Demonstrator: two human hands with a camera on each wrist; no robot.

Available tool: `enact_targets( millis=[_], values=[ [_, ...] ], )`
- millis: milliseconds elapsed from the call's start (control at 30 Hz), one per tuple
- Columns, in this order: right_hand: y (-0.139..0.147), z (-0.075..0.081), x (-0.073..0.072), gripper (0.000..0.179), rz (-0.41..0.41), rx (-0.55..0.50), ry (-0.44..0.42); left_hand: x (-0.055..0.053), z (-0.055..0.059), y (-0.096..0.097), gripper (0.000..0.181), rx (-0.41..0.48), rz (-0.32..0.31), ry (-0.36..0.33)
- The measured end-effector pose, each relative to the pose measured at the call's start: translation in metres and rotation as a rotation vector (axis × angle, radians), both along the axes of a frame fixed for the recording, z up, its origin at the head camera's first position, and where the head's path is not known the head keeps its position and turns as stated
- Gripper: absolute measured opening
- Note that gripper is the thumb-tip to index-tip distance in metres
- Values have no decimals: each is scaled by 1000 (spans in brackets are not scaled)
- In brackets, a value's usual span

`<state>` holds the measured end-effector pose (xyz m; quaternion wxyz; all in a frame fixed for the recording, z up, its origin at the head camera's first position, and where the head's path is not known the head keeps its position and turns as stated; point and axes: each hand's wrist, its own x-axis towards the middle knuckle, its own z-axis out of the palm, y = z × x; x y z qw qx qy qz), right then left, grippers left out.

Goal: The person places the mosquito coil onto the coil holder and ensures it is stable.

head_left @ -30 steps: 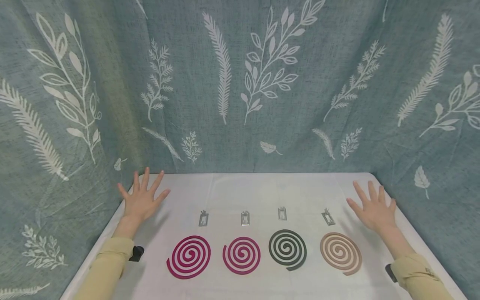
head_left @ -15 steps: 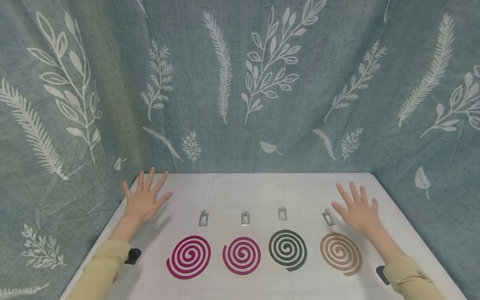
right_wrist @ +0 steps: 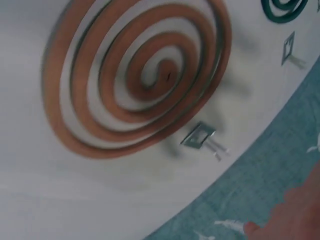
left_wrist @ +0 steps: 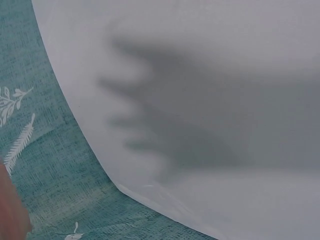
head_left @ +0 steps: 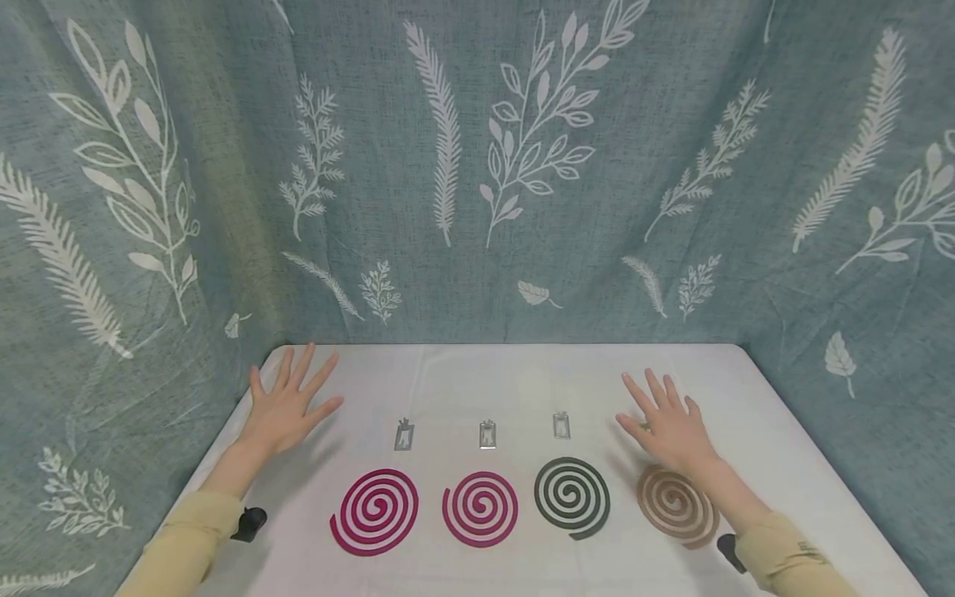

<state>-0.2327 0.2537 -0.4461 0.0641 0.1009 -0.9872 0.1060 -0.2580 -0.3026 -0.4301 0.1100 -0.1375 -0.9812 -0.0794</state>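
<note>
Apparently, right hand [head_left: 673, 431] above metal stand [right_wrist: 193, 139].

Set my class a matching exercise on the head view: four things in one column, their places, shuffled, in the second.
Things
1. Two magenta flat spiral coils
2. Dark green flat spiral coil
3. Tan-brown flat spiral coil
4. Silver rectangular metal pieces

Places
A. Right end of the coil row
B. On the white table, farther back than the coils
C. Left half of the coil row
D. Third from the left in the coil row

Pairs: 1-C, 2-D, 3-A, 4-B
</note>
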Motion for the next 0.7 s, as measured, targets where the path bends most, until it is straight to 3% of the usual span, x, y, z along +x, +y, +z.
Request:
enact_targets(
  millis=[133,300,467,700],
  values=[
    [-17,-7,1,68,43,6,30,4,-1,-1,72,5,-21,-8],
    [-38,-10,4,67,94,-11,50,9,-3,-2,72,51,-52,-74],
    [-58,-10,8,70,144,-78,-10,13,-6,-3,74,89,-67,-160],
    [-83,-12,16,73,200,-178,-113,16,-17,-3,76,144,-82,-230]
  ],
)
